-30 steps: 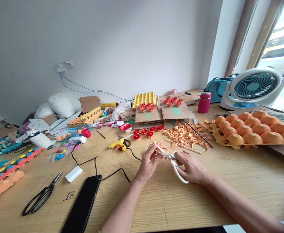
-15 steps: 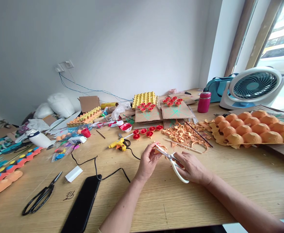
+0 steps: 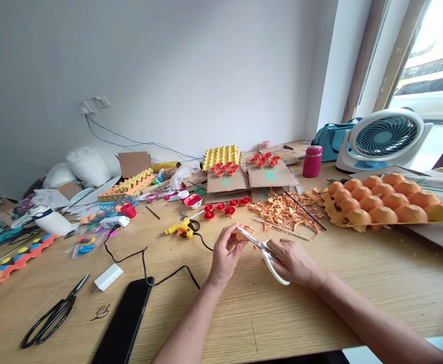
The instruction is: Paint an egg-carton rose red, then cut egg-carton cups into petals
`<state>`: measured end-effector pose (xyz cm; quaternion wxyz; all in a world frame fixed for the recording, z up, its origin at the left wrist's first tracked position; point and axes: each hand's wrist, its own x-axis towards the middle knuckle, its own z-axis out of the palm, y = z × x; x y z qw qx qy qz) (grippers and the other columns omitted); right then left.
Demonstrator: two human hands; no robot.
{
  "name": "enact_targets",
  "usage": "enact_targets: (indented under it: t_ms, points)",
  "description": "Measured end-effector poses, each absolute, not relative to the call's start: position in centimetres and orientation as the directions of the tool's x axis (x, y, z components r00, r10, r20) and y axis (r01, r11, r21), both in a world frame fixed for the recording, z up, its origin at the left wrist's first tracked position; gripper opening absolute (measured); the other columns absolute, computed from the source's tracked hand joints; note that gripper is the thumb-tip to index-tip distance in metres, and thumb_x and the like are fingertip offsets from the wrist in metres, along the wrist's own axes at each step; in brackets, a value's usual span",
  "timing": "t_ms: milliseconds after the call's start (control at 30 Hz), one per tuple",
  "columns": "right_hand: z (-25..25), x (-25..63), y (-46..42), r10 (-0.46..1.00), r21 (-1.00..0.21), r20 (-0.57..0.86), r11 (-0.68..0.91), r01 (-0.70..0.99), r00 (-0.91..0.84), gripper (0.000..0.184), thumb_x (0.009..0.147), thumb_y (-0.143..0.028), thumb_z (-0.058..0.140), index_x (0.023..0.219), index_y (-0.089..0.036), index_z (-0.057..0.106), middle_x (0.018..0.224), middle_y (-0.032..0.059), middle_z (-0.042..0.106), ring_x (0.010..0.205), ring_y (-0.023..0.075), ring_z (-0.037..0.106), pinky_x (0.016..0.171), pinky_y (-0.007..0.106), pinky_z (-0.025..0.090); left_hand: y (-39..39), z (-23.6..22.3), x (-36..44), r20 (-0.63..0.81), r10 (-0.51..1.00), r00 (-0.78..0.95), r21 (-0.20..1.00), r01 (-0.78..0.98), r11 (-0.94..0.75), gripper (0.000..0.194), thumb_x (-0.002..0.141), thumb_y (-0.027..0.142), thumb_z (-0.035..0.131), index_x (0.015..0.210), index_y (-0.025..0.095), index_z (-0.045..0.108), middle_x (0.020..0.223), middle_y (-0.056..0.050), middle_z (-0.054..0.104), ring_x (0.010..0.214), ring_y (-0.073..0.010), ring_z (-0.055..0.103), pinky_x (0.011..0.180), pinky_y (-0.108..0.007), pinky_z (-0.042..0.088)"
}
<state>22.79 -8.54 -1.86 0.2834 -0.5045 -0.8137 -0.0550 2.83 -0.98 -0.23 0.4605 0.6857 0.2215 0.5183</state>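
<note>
My left hand (image 3: 226, 253) pinches a small orange egg-carton piece (image 3: 248, 232), partly hidden by its fingers. White-handled scissors (image 3: 268, 255) are gripped in my right hand (image 3: 297, 260), their blades reaching to the carton piece. Behind my hands lies a heap of orange carton scraps (image 3: 282, 212). Several red carton flowers (image 3: 229, 209) sit on the table just beyond my left hand. A yellow glue gun (image 3: 181, 228) rests to the left of them.
An orange egg tray (image 3: 384, 202) lies at right, before a white fan (image 3: 384, 139) and a pink flask (image 3: 312, 162). Cardboard sheets (image 3: 270, 177) bear more red flowers. Black scissors (image 3: 56, 316), a phone (image 3: 125, 323) and a cable (image 3: 168, 275) occupy the left front.
The view has shifted slightly, so most things appear a little further left. Both hands keep hold of the carton piece and scissors, with hardly any visible motion between them.
</note>
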Motion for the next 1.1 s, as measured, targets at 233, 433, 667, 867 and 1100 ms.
enact_targets:
  t_ms: [233,433,667,867,1100]
  points:
    - [-1.84,22.9,-8.4,0.792,-0.205,0.513,0.488,0.848,-0.332,0.021,0.098,-0.032,0.041,0.079,-0.022,0.042,0.066,0.0008,0.061,0.054,0.0134,0.047,0.062,0.029,0.032,-1.45,-0.18,3.06,0.312,0.814,0.49,0.934,-0.315,-0.168,0.05,0.086,0.042,0.07,0.129,0.018,0.058,0.122,-0.012,0.068,0.107,-0.0225,0.066,0.085,-0.032,0.058]
    - [-1.61,22.85,-8.64,0.809,-0.23,0.502,0.466,0.854,-0.306,0.019,0.094,-0.033,0.046,0.078,-0.022,0.042,0.068,0.001,0.06,0.058,0.0147,0.049,0.063,0.029,0.034,-1.25,-0.52,3.17,0.323,0.816,0.479,0.939,-0.272,-0.212,0.048,0.083,0.039,0.074,0.124,0.019,0.061,0.113,-0.009,0.07,0.091,-0.0173,0.067,0.085,-0.032,0.057]
    - [-1.27,22.81,-8.67,0.822,-0.251,0.486,0.457,0.853,-0.297,0.017,0.091,-0.033,0.049,0.079,-0.023,0.043,0.07,0.0008,0.06,0.061,0.0156,0.051,0.065,0.029,0.036,-0.93,-1.09,3.1,0.393,0.788,0.473,0.919,-0.168,-0.357,0.045,0.085,0.037,0.072,0.125,0.019,0.062,0.115,-0.012,0.068,0.1,-0.0222,0.067,0.089,-0.035,0.056]
    - [-1.42,22.86,-8.68,0.816,-0.241,0.486,0.468,0.85,-0.312,0.02,0.093,-0.033,0.047,0.077,-0.023,0.042,0.065,-0.0005,0.058,0.056,0.0144,0.049,0.064,0.029,0.035,-0.95,-0.75,3.02,0.41,0.782,0.469,0.91,-0.147,-0.388,0.044,0.085,0.036,0.072,0.125,0.019,0.061,0.118,-0.013,0.069,0.106,-0.0239,0.067,0.093,-0.037,0.055]
    - [-1.6,22.77,-8.68,0.798,-0.22,0.507,0.486,0.846,-0.326,0.02,0.095,-0.033,0.044,0.078,-0.023,0.044,0.062,-0.0004,0.059,0.053,0.0142,0.045,0.06,0.029,0.031,-0.95,-0.31,2.9,0.455,0.777,0.436,0.887,-0.146,-0.438,0.043,0.084,0.033,0.073,0.124,0.02,0.062,0.115,-0.011,0.069,0.104,-0.0222,0.068,0.091,-0.034,0.056]
